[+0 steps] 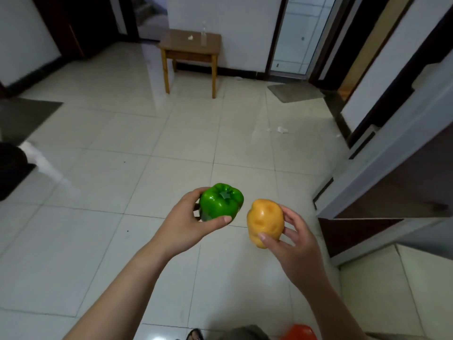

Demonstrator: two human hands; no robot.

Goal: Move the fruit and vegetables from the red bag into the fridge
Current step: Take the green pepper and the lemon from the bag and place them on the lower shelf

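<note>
Currently left hand cups a green pepper; right hand pinches a potato by fingertips. Risk: that glossy potato slipping. Fridge possibly at right, unclear.

- A glossy green bell pepper sits in the left hand, stem end turned up toward the camera, its short green stem stub showing in the dimple on top. It is held above the tiled floor.
- A yellow-orange potato with shallow dents in its smooth skin stands roughly upright in the right hand, just beside the pepper and not touching it.
- Part of something red, blurred, shows at the bottom edge; it may be the bag.
</note>
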